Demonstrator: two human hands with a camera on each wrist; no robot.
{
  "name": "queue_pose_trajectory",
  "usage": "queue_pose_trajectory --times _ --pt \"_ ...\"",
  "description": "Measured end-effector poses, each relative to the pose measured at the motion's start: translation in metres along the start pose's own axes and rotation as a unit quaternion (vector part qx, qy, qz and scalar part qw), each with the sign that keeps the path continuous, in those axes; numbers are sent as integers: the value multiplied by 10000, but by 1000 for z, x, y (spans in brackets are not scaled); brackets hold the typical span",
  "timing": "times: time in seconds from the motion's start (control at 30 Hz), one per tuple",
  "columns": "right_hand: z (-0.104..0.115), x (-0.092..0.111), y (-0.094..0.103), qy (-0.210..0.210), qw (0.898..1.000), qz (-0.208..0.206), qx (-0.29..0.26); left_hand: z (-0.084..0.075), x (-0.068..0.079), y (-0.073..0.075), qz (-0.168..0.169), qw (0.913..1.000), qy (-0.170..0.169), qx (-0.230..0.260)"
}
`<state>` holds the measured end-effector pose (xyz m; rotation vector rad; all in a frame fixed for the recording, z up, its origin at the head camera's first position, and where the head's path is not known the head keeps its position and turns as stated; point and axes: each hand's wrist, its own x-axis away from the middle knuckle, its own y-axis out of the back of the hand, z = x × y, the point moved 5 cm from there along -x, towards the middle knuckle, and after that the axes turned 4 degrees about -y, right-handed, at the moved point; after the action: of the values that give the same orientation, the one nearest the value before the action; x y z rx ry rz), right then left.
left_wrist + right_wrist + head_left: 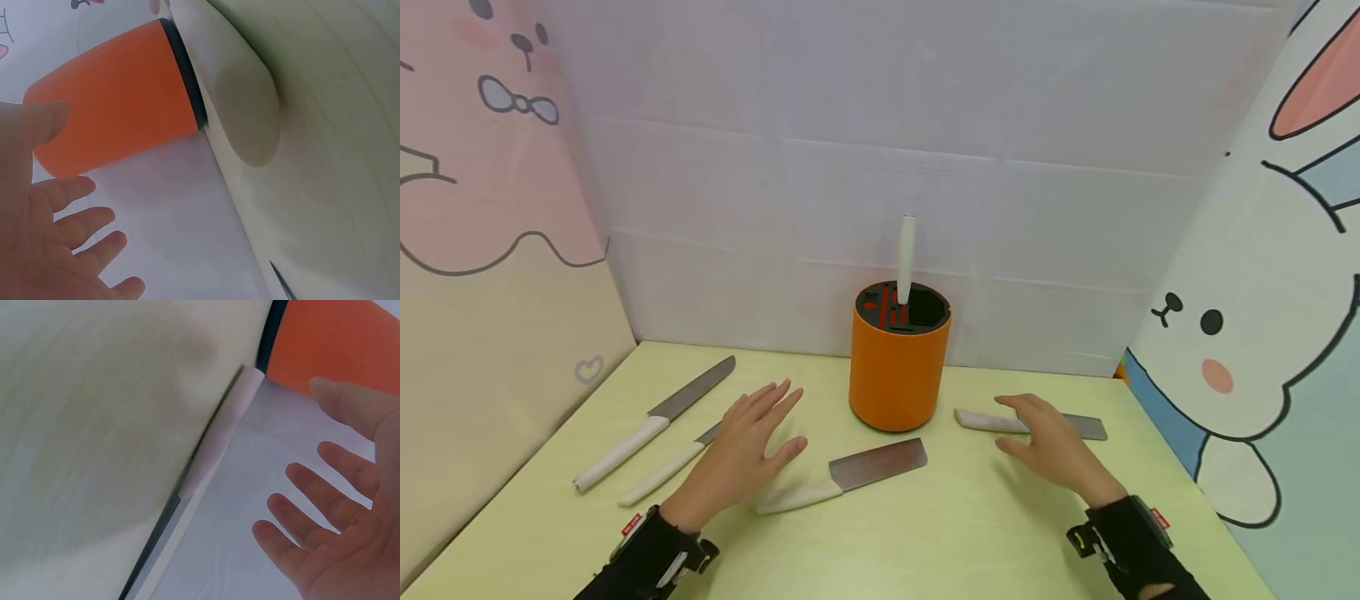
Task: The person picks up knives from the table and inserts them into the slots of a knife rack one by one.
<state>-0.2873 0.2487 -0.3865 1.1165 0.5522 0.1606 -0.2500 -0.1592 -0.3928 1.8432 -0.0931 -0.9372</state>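
Observation:
My left hand [741, 446] hovers with spread fingers above a small white-handled knife [662, 475], hiding part of its blade. Just right of it lies a cleaver [880, 464]; its pale handle [244, 100] looms large in the left wrist view. On the right, my right hand [1048, 442] is held over another white-handled knife [1082, 427], fingers apart and gripping nothing. That knife's handle [222, 431] lies below the fingers in the right wrist view. Between the hands, farther back, stands an orange knife block [895, 375] with a white handle [907, 258] upright in its slotted black top.
A long knife [655, 425] with a white handle lies at the far left of the pale yellow table [970, 533]. White sheeting [775, 192] rises behind the block. Cartoon-printed panels flank the table, pink and cream on the left, a rabbit [1247, 400] on the right.

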Motion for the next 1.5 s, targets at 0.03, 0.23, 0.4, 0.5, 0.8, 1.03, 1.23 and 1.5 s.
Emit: queue_pose_trajectory --times 0.03,0.23,0.4,0.5,0.8,1.03,1.23,1.5 --pt "-1 -4 -2 35 10000 56 -6 -1 0 0 8 10000 -13 7" --pt "-6 -23 -12 137 9992 353 84 -4 -1 -2 27 10000 -61 4" --pt "-13 -32 -21 85 9979 576 290 -6 -1 -2 19 9999 -139 16" --pt "-19 -36 -27 70 9961 735 489 -7 -1 -1 19 9999 -149 48" --pt "-25 -42 -38 56 9932 887 754 -8 1 1 38 9998 -128 118" --pt "-23 -42 -36 140 9931 883 755 -6 0 0 -6 9999 -120 111" --pt "-24 -42 -35 259 9931 828 790 -6 -1 -1 -49 9997 -214 84" --pt "-26 -42 -37 369 9916 903 852 -6 0 -2 -27 9998 -180 110"
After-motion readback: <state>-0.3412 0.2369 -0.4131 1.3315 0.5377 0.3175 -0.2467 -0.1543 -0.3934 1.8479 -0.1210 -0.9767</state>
